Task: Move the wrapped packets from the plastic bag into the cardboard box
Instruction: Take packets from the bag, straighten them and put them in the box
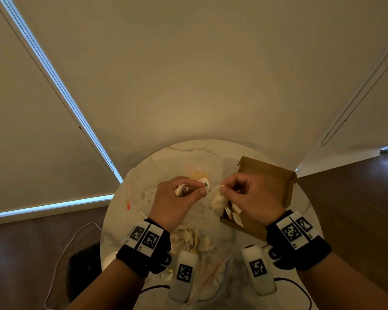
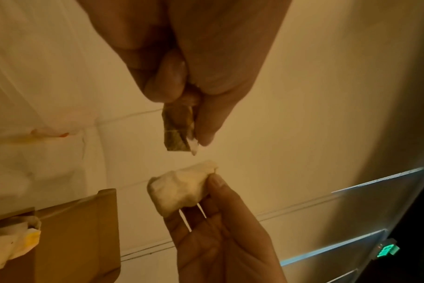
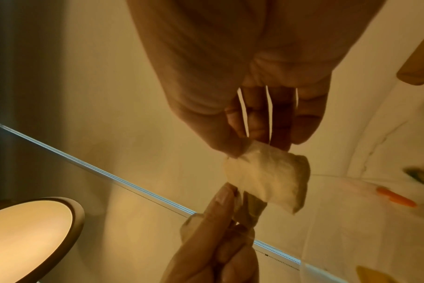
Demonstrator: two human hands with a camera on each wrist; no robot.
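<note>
Over the round marble table (image 1: pixel 188 153), my left hand (image 1: pixel 202 189) grips a couple of small wrapped packets (image 1: pixel 205 182); the left wrist view shows a brownish packet (image 2: pixel 177 132) between its thumb and fingers (image 2: pixel 206 134). My right hand (image 1: pixel 223 189) pinches a pale packet (image 1: pixel 218 200) by one corner, close to the left hand and just left of the open cardboard box (image 1: pixel 267 182). That pale packet (image 3: pixel 266 176) hangs from the thumb and fingertips. Several packets (image 1: pixel 234 214) lie in the box. The clear plastic bag (image 1: pixel 211 265) with more packets (image 1: pixel 188 239) lies near me.
A second clear bag (image 1: pixel 139 193) with an orange slider (image 1: pixel 128 205) lies on the left of the table. The box lid (image 1: pixel 264 170) stands up at the far right. A white cable (image 1: pixel 61 253) runs over the wooden floor. A round lamp-like object (image 3: pixel 29 235) sits left.
</note>
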